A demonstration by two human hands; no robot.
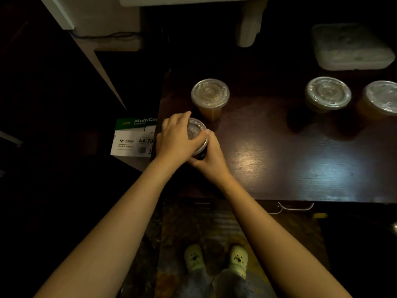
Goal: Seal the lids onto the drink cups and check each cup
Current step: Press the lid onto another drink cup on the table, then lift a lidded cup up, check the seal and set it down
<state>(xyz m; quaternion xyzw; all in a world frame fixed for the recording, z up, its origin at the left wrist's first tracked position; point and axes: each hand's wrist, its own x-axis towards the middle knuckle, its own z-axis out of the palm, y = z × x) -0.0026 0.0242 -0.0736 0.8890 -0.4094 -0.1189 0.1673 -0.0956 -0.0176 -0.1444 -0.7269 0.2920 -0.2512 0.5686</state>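
Observation:
A clear plastic drink cup (198, 154) with a clear lid (196, 131) stands near the left edge of the dark wooden table (279, 158). My left hand (176, 138) lies over the lid's left side, fingers curled round its rim. My right hand (211, 157) grips the cup's side from the right, thumb up at the lid's edge. Just behind stands a second cup (210, 97) of brown drink with a lid on. Two more lidded cups (327, 94) (381, 100) stand at the right of the table.
A white foam container (352, 47) lies at the table's back right. A box of A4 copy paper (134, 138) sits on the floor left of the table. My feet in pale clogs (216, 258) stand on a patterned floor below the table's front edge.

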